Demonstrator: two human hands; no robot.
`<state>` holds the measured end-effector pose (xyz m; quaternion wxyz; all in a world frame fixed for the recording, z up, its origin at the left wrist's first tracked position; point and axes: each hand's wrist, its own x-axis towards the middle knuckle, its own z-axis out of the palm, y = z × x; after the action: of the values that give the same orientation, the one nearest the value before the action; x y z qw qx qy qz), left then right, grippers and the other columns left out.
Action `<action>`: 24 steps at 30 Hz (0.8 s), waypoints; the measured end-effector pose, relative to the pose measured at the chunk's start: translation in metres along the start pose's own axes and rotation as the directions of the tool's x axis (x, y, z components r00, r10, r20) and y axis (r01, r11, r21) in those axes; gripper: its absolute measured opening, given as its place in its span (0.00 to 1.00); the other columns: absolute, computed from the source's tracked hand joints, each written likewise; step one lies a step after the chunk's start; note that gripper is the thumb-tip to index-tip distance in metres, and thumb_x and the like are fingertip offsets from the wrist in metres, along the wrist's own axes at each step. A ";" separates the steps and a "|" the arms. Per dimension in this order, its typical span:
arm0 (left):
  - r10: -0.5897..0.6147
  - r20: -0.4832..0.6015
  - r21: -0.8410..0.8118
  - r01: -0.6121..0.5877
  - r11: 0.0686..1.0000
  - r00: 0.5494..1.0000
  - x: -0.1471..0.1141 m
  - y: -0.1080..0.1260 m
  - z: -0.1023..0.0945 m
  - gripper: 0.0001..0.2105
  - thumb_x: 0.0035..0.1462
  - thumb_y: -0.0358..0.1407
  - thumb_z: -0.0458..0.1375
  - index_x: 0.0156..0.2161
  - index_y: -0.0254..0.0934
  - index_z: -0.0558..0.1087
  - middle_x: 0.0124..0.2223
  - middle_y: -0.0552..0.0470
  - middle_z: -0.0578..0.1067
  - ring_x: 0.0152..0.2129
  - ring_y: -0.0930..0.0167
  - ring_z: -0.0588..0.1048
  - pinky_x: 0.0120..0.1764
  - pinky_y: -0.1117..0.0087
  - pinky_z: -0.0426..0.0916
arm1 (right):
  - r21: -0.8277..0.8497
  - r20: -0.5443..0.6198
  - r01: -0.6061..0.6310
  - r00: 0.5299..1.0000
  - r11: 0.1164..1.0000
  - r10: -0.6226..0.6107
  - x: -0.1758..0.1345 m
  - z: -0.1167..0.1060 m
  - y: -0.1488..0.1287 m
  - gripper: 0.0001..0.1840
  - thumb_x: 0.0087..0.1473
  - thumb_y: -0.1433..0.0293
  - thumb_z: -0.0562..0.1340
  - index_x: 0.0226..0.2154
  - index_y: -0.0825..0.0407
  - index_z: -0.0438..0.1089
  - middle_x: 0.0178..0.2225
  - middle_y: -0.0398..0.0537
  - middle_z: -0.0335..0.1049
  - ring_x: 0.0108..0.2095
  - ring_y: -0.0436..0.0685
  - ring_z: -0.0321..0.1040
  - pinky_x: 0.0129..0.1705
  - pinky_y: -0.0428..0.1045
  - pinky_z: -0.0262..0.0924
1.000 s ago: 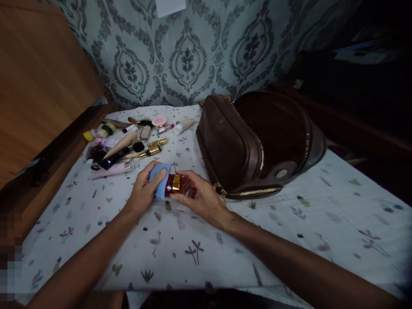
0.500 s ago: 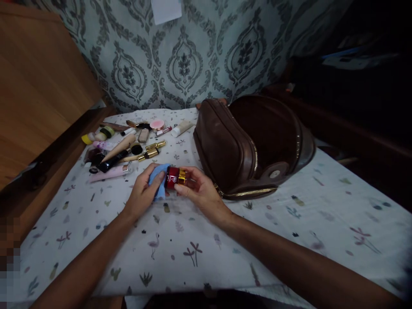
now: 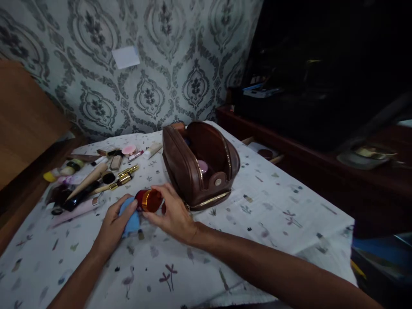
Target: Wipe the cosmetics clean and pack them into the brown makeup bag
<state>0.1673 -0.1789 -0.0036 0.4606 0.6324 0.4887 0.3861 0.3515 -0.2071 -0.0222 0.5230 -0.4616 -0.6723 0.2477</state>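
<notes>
A small red jar (image 3: 139, 197) with a shiny gold lid (image 3: 152, 201) is between my hands, tilted so its lid end faces right. My left hand (image 3: 112, 225) is closed on a blue cloth (image 3: 130, 219), which presses against the jar's left end. With thumb and fingers, my right hand (image 3: 175, 214) grips the jar around its lid. Just behind my right hand stands a brown toiletry bag (image 3: 180, 167), unzipped, with a pink round item (image 3: 202, 166) visible inside.
Several cosmetics lie in a group at the left, among them a pink tube (image 3: 79, 211), a beige cone-shaped item (image 3: 88, 179), a gold lipstick (image 3: 120, 181) and a pink compact (image 3: 128, 149). A patterned white cloth (image 3: 257, 257) covers the table. Dark furniture borders the right side.
My view has swung right and up, so the bag's inside shows more. The jar has turned, bringing its gold lid towards me; both hands keep their hold.
</notes>
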 end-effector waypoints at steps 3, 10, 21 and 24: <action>-0.076 -0.058 -0.096 0.070 0.993 0.995 -0.002 0.007 0.002 0.22 0.48 0.54 0.66 0.29 0.36 0.71 0.26 0.56 0.68 0.22 0.75 0.65 0.26 0.77 0.65 | -0.047 0.039 0.081 0.996 0.996 -0.079 -0.001 -0.006 -0.005 0.32 0.51 0.65 0.70 0.56 0.51 0.62 0.48 0.51 0.65 0.48 0.57 0.69 0.53 0.53 0.67; -0.212 -0.058 -0.196 0.197 0.961 0.976 -0.002 0.038 0.011 0.25 0.37 0.55 0.71 0.24 0.35 0.69 0.18 0.59 0.64 0.14 0.79 0.59 0.17 0.79 0.56 | -0.172 0.024 0.198 0.980 0.965 -0.196 0.004 -0.020 -0.015 0.30 0.57 0.61 0.65 0.59 0.50 0.59 0.50 0.53 0.64 0.49 0.58 0.69 0.51 0.53 0.69; 0.051 -0.032 -0.148 -0.056 0.987 0.998 -0.001 0.092 0.040 0.24 0.51 0.59 0.62 0.28 0.37 0.70 0.22 0.57 0.68 0.19 0.75 0.65 0.22 0.75 0.65 | -0.311 -0.086 0.478 0.847 0.821 -0.525 0.018 -0.090 -0.050 0.26 0.62 0.64 0.61 0.61 0.52 0.58 0.50 0.55 0.64 0.51 0.58 0.67 0.52 0.53 0.69; 0.150 0.020 -0.028 -0.149 0.988 0.989 0.000 0.107 0.059 0.21 0.60 0.55 0.56 0.35 0.37 0.72 0.25 0.56 0.69 0.21 0.74 0.66 0.24 0.75 0.64 | -0.282 -0.161 0.373 0.890 0.884 -0.427 0.025 -0.115 -0.052 0.27 0.59 0.61 0.65 0.58 0.50 0.61 0.49 0.54 0.65 0.49 0.59 0.67 0.50 0.54 0.69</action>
<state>0.2503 -0.2017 0.0824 0.4440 0.6652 0.4296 0.4192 0.4398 -0.2259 0.0696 0.5732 -0.3968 -0.7169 -0.0030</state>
